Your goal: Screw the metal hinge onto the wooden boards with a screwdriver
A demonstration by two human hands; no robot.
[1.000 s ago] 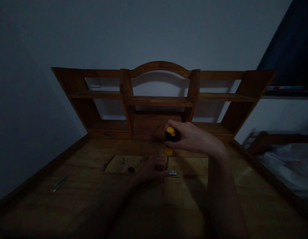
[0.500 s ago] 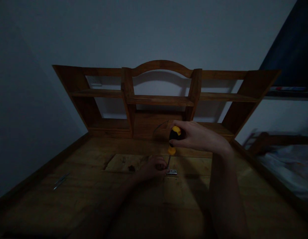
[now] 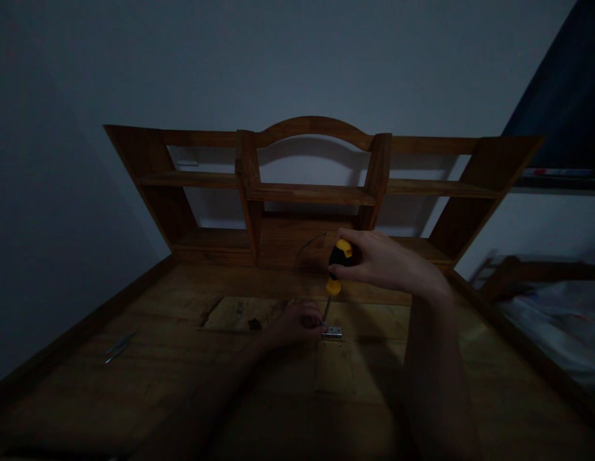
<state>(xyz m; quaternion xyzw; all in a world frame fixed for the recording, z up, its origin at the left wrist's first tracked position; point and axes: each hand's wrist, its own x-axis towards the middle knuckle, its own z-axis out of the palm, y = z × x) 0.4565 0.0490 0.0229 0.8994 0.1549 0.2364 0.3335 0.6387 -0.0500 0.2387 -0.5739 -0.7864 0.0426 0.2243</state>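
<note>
My right hand [image 3: 378,261] is wrapped round the black and yellow handle of a screwdriver [image 3: 337,262]. The screwdriver stands almost upright, leaning slightly right, with its thin shaft running down to a small metal hinge [image 3: 332,331] on the wooden desk top [image 3: 182,358]. My left hand [image 3: 297,322] rests on the desk just left of the hinge, fingers curled together at the base of the shaft. What those fingers pinch is too small and dark to make out.
A wooden shelf unit [image 3: 311,192] with an arched top stands at the back of the desk. A thin metal tool [image 3: 118,347] lies at the left. A lighter rectangular panel [image 3: 244,314] is set into the desk. A bed [image 3: 556,333] is at the right.
The screwdriver handle has shifted right and tilted a little with my right hand. My left hand has stayed by the hinge.
</note>
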